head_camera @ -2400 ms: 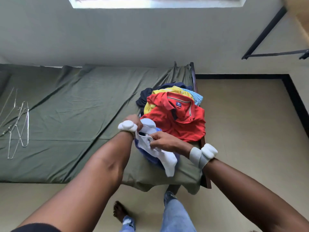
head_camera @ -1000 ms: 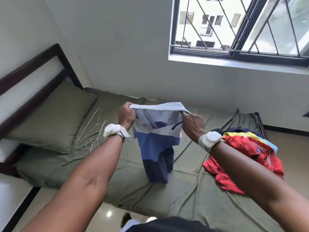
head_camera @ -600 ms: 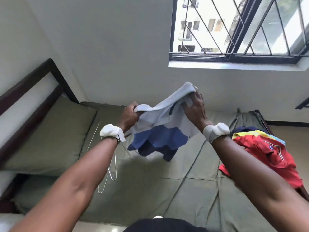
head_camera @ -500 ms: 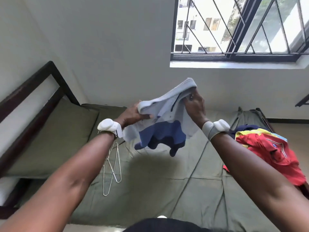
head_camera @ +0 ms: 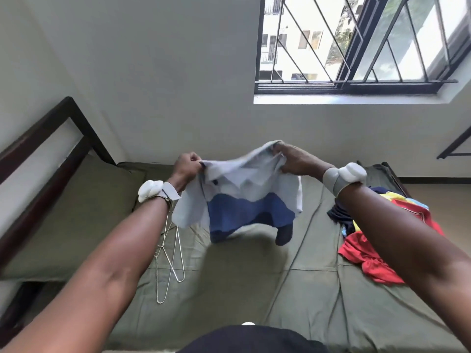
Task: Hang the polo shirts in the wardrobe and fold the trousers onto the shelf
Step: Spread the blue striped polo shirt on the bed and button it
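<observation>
Pale walls (head_camera: 158, 72); a barred window (head_camera: 356, 42) admits daylight above a dark-framed bed (head_camera: 254, 281) with olive sheet and pillow (head_camera: 76, 212).

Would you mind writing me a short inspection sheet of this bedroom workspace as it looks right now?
Surface: bed with an olive green sheet, creased; pillow at the headboard end.
Job's things: white and blue polo shirt held up above the bed; wire hangers lying on the sheet, partly behind the left forearm; no trousers told apart, no wardrobe in view.
Clutter: pile of clothes at the right of the bed, a red garment on top, yellow and dark ones under it.
Grippers: left hand and right hand each grip the shirt's top edge.
Cables: nothing seen.
Surroundings: barred window in a plain wall; dark headboard.
</observation>
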`<act>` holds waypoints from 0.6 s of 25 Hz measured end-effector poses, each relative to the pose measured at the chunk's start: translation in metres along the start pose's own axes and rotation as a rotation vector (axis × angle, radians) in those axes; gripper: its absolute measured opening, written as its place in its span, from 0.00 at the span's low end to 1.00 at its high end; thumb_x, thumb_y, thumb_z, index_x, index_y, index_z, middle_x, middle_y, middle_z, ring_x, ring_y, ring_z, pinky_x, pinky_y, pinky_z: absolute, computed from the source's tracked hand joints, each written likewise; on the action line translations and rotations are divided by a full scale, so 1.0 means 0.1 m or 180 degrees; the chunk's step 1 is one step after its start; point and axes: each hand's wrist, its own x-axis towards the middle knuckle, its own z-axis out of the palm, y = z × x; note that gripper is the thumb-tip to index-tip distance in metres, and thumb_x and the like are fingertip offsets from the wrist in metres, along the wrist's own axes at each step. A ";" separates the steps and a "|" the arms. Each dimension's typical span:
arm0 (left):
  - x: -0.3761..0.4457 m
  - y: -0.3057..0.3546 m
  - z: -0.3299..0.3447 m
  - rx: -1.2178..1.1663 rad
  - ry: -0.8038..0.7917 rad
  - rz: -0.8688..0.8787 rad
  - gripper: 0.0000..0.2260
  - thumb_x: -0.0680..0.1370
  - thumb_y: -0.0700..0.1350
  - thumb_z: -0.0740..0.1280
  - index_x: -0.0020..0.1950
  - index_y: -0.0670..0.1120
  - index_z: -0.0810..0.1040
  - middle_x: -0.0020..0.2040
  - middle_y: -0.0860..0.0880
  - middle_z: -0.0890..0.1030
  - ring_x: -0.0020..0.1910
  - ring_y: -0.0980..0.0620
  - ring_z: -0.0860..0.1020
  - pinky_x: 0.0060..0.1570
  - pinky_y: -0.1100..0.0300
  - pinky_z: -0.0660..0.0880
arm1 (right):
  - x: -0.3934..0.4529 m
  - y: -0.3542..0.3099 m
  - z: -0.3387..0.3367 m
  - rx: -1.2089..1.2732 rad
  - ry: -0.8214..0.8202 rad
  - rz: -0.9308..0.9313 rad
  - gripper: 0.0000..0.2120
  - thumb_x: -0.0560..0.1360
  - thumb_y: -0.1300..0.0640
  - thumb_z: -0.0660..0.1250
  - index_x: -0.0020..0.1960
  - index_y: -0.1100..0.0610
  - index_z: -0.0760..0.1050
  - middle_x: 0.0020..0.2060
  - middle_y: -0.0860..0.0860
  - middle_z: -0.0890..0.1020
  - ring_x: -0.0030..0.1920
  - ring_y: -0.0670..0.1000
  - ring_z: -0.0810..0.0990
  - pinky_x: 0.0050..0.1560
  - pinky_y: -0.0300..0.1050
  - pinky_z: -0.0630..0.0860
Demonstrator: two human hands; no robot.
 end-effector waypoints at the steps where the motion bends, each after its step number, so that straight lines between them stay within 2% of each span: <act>1: 0.00 0.02 0.04 -0.0237 0.0408 -0.0117 0.11 0.71 0.38 0.69 0.32 0.48 0.71 0.30 0.53 0.72 0.32 0.54 0.68 0.30 0.60 0.65 | -0.02 0.06 -0.04 0.0125 0.0152 0.0097 0.19 0.67 0.66 0.68 0.56 0.57 0.70 0.46 0.53 0.76 0.46 0.53 0.74 0.40 0.41 0.66; 3: -0.03 0.13 0.14 -0.0445 0.0890 -0.0130 0.11 0.69 0.37 0.65 0.31 0.48 0.68 0.29 0.53 0.69 0.30 0.54 0.65 0.30 0.59 0.64 | -0.14 0.15 -0.06 0.0042 0.0067 0.0026 0.18 0.67 0.64 0.70 0.51 0.55 0.66 0.45 0.55 0.77 0.44 0.56 0.75 0.38 0.45 0.67; 5: -0.09 0.31 0.28 -0.0764 0.1233 -0.0075 0.11 0.67 0.34 0.60 0.31 0.49 0.65 0.30 0.54 0.68 0.30 0.54 0.64 0.30 0.60 0.63 | -0.35 0.30 -0.01 -0.0515 0.0043 -0.0348 0.13 0.73 0.62 0.64 0.52 0.54 0.62 0.42 0.58 0.78 0.40 0.60 0.76 0.36 0.48 0.70; 7: -0.12 0.41 0.33 -0.1251 0.1548 -0.0260 0.13 0.68 0.32 0.60 0.32 0.50 0.65 0.31 0.54 0.69 0.31 0.54 0.66 0.32 0.61 0.66 | -0.55 0.47 0.02 -0.1086 0.0455 -0.0873 0.12 0.76 0.64 0.58 0.56 0.54 0.61 0.41 0.59 0.79 0.38 0.62 0.77 0.36 0.50 0.72; 9: -0.15 0.39 0.40 -0.1379 0.1667 -0.0361 0.14 0.70 0.33 0.63 0.33 0.50 0.65 0.32 0.54 0.69 0.33 0.54 0.67 0.36 0.60 0.68 | -0.69 0.71 0.04 -0.1170 0.0776 -0.1025 0.11 0.77 0.63 0.57 0.56 0.54 0.60 0.42 0.59 0.78 0.38 0.63 0.78 0.36 0.47 0.67; 11: -0.27 0.43 0.49 -0.1059 0.1666 -0.0259 0.11 0.70 0.34 0.61 0.36 0.51 0.68 0.34 0.53 0.73 0.34 0.53 0.70 0.39 0.59 0.70 | -0.76 0.93 0.05 -0.0540 0.1210 -0.0546 0.12 0.79 0.62 0.59 0.58 0.55 0.58 0.41 0.57 0.79 0.37 0.62 0.78 0.36 0.45 0.66; 13: -0.40 0.45 0.57 -0.0968 0.1610 -0.0076 0.08 0.70 0.37 0.63 0.43 0.49 0.77 0.41 0.51 0.81 0.39 0.52 0.77 0.43 0.59 0.74 | -0.76 1.10 0.10 0.0547 0.1952 0.0297 0.16 0.78 0.62 0.62 0.62 0.57 0.61 0.37 0.53 0.78 0.35 0.57 0.76 0.36 0.44 0.65; 14: -0.45 0.44 0.61 -0.1012 0.1401 -0.0026 0.09 0.71 0.39 0.65 0.47 0.48 0.81 0.44 0.50 0.83 0.42 0.53 0.79 0.45 0.60 0.76 | -0.75 1.13 0.12 0.0888 0.2183 0.0719 0.10 0.78 0.62 0.62 0.58 0.59 0.67 0.37 0.53 0.76 0.37 0.57 0.75 0.38 0.43 0.63; 15: -0.49 0.44 0.63 -0.1132 0.1049 0.0000 0.09 0.72 0.40 0.67 0.49 0.47 0.84 0.46 0.49 0.85 0.43 0.53 0.80 0.46 0.60 0.76 | -0.73 1.16 0.15 0.1128 0.2209 0.0964 0.02 0.78 0.61 0.60 0.50 0.60 0.71 0.38 0.54 0.74 0.41 0.58 0.75 0.41 0.42 0.63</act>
